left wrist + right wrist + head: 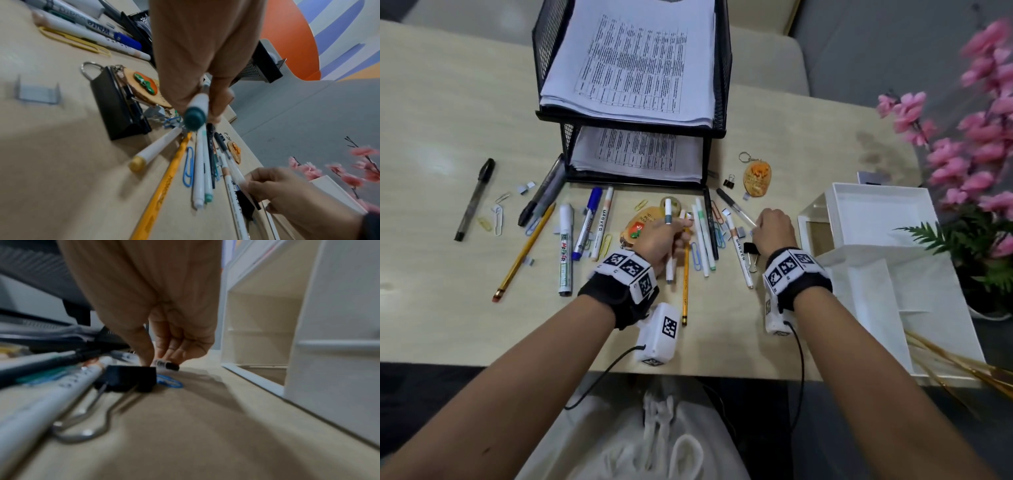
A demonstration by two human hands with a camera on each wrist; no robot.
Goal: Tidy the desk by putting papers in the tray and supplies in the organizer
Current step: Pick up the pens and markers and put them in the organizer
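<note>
1. Black wire-mesh tray (722, 68), two tiers, stands at the back of the desk (448, 102); each tier holds a stack of printed papers (633, 61).
2. White organizer (876, 219) sits at the desk's right edge, beside pink flowers (983, 120); its open compartments show nothing inside.
3. Left hand (661, 240) curls round a white marker with a teal cap (668, 212), lifted above the loose pens, next to a yellow pencil (685, 284).
4. Right hand (774, 229) pinches the end of a clear pen (736, 207) low on the desk, between thumb and fingertips, just beside a black binder clip (131, 378).
5. Other markers, paper clips and two orange keychains (756, 178) lie scattered in front of the tray.
</note>
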